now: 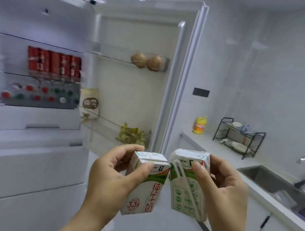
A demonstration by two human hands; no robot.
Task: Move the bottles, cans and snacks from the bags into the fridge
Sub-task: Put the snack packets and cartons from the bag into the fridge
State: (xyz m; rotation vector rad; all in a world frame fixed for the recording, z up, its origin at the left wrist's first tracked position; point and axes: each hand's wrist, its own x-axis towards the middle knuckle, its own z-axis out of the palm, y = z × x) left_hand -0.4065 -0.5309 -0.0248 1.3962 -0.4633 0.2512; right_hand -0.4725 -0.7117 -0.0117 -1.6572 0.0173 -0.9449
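Left milk carton [144, 184] is in the person's left hand [108, 177], thumb and fingers wrapped round its upper half. The right milk carton [189, 182] is gripped the same way by the right hand [221, 192], with its straw [185, 181] facing the camera. Both are held up side by side in front of the open fridge [27, 147], top corners just about touching and bottoms leaning apart. So neither one is in yet; they're in mid-air, well short of any shelf.

Inside, red cans [53, 64] line one shelf and a bunch of bottle tops [40, 93] sit on the level below (too blurry to say what kind). The door [131, 93] has eggs [147, 61] in the top rack, a snack bag [90, 103] lower down, and something yellow-green [131, 134] in the bottom rack.

Probably the tidy way to do this is one carton at a time. Reaching in with both hands at once looks awkward, and an elbow could clip the door. The shelf above the cans looks like it has room. Set each carton down upright, flat on its base, pushed back from the edge. Keep the straw side off the neighbours so it doesn't snag. Let go only once it stands on its own.
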